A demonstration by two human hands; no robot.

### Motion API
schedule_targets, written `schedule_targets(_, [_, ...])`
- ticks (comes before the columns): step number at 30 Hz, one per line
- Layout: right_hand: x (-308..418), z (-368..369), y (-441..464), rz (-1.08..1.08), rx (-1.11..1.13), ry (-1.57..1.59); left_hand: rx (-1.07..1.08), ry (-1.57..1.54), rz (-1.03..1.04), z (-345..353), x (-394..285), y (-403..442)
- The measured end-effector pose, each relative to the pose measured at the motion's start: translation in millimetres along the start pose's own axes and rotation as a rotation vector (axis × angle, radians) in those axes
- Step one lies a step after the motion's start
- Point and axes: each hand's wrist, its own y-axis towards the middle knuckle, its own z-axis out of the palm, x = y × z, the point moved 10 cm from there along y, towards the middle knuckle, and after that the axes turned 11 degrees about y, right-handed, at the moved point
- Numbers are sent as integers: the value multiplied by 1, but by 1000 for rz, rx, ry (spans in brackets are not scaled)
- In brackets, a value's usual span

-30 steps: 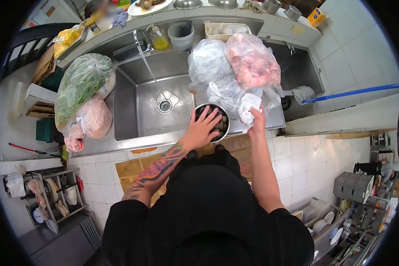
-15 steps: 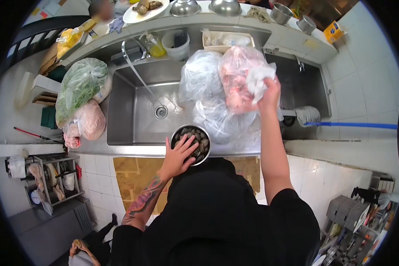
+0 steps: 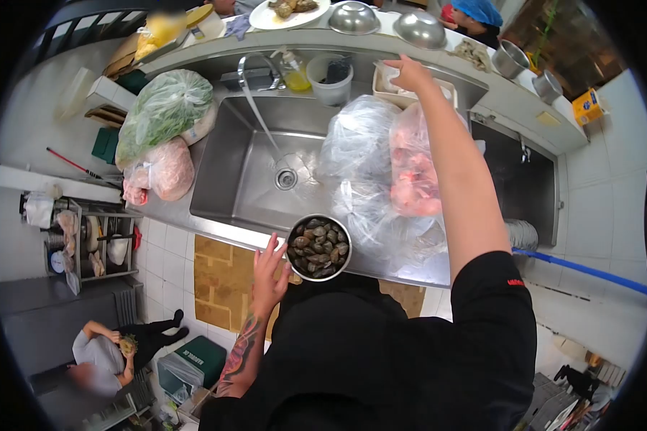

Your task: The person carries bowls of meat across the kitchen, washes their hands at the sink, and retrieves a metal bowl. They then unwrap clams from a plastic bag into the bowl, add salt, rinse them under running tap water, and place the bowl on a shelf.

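Note:
A round steel bowl point(image 3: 348, 248) full of dark brown clams point(image 3: 319, 246) sits at the front rim of the sink. My left hand point(image 3: 269, 276) is at its left side, fingers extended and apart, fingertips by the bowl's wall. My right hand point(image 3: 410, 74) reaches far over a plastic bag of pinkish-red meat point(image 3: 415, 172) to a shallow cream-coloured box point(image 3: 447, 92) behind the sink. Its fingers look spread, with crumpled whitish plastic point(image 3: 387, 77) right beneath them. Part of the box is hidden by the hand and forearm.
Water runs from the tap point(image 3: 246, 66) into the steel sink point(image 3: 226, 172). Clear plastic bags point(image 3: 359, 140) cover its right side. Bags of greens point(image 3: 162, 118) and pale meat point(image 3: 167, 169) lie left. A seated person point(image 3: 101, 352) is behind at lower left.
My right hand has moved from above the meat bag to the box at the back, and the white plastic no longer hangs from it. My left hand has slid off the clams to the bowl's left side.

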Motion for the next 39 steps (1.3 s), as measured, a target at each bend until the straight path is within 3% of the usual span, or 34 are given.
schedule_targets(2, [32,19,5,20,11,90,-158,-29,-49,-14,20,-4])
schedule_targets(4, [71,63,11,6,-42,312,-166,-98,-127,-10,44,10])
schedule_targets(6, [128,124,-13,132,116,599,-118,-183,-157,-5,68,55])
schedule_targets(8, [193,180,-43,85,296,719,-72,-353,-163,6,92,132])
schedule_targets(11, [258,205,-73,193,242,946,-25,-786,-308,27,143,267])
schedule_targets(13, [265,205,-80,430,10,1179,-49,-1036,-409,50,192,350])
schedule_targets(14, [270,207,-75,452,1,1158,-55,-1066,-464,59,208,382])
schedule_targets(17, [287,216,-57,409,-38,1239,31,-1248,-553,96,233,440])
schedule_targets(18, [281,236,-44,500,-51,1356,62,-1259,-577,103,237,444])
schedule_targets(20, [274,275,-19,676,-124,1518,232,-1713,-493,105,216,449])
schedule_targets(21, [269,289,-10,756,-192,1553,252,-1724,-514,102,216,444])
schedule_targets(23, [277,311,5,830,-93,1565,-66,-1698,-681,81,236,417])
schedule_targets(25, [287,325,7,877,7,1592,-38,-1736,-582,45,204,394])
schedule_targets(27, [293,300,21,613,-106,1184,-137,-1596,-602,31,197,383])
schedule_targets(32, [254,307,-13,790,-257,1093,66,-1455,-566,70,211,401])
schedule_targets(34, [260,333,-27,846,87,1235,311,-1647,-624,131,236,425])
schedule_targets(35, [259,324,-36,836,76,1234,314,-1648,-608,137,250,441])
schedule_targets(37, [277,304,-52,652,173,1181,214,-1513,-766,141,288,463])
schedule_targets(39, [266,309,-81,578,246,967,71,-1535,-612,105,281,490])
